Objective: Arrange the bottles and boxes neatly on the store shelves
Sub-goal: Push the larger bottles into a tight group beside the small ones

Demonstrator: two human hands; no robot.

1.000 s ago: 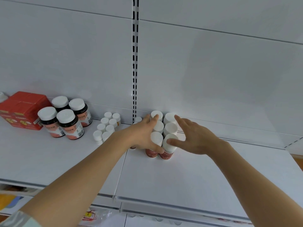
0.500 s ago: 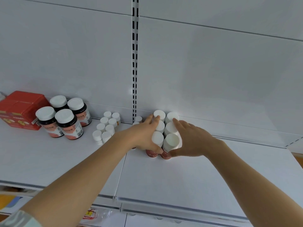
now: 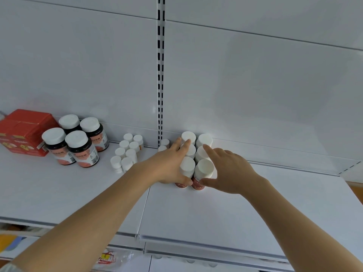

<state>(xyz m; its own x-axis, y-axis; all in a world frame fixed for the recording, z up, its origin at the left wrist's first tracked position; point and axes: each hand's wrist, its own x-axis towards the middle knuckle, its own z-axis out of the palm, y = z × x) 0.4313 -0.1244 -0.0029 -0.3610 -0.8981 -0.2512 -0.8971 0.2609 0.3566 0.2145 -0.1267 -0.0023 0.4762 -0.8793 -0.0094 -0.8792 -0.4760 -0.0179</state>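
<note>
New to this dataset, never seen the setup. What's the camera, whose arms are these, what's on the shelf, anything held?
There is no machine here: a person wears one wide-angle camera on the head, looking down their bare arms. The left hand and right hand press from either side on a double row of white-capped bottles with red labels standing on the white metal shelf. Nothing is lifted. To the left stand small all-white bottles, four dark bottles with white caps and a red cardboard box.
</note>
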